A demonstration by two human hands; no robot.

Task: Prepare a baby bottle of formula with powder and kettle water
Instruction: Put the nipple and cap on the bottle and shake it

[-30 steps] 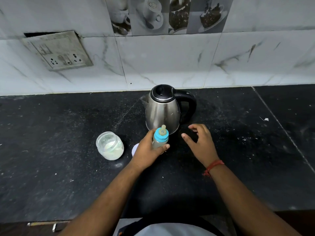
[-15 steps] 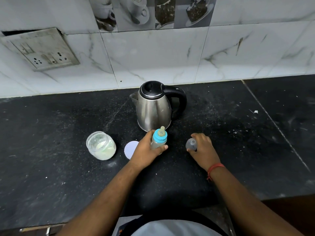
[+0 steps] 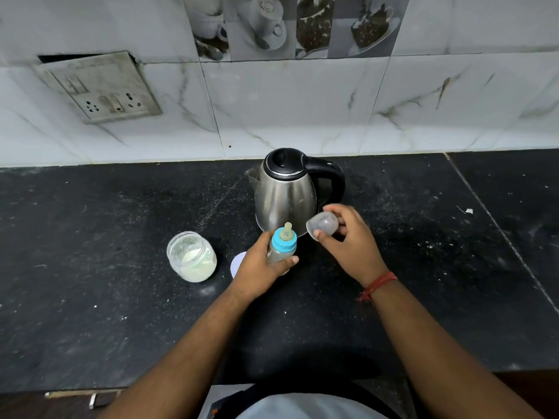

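The fingers [image 3: 325, 210] of the right hand [image 3: 348, 240] are curled round a clear dome-shaped bottle cap [image 3: 322, 224], which is pinched between thumb and fingertips and held above the table [image 3: 90, 297], just in front of the kettle [image 3: 287, 192] on its handle side. A red thread band [image 3: 379, 284] is worn on the right wrist. The left hand [image 3: 260, 264] is wrapped round the body of the baby bottle [image 3: 282, 246], which is held upright directly in front of the kettle, close to its base. A blue collar and a pale teat are fitted on the bottle. The kettle, steel with a black lid and handle, is seen standing on the black table near the tiled wall. An open glass jar of pale powder [image 3: 192, 261] is seen left of the kettle and nearer the person. A white round lid [image 3: 237, 264] is partly hidden behind the left hand, between it and the jar. A switch plate [image 3: 99, 87] is mounted on the wall, up and left of the kettle.
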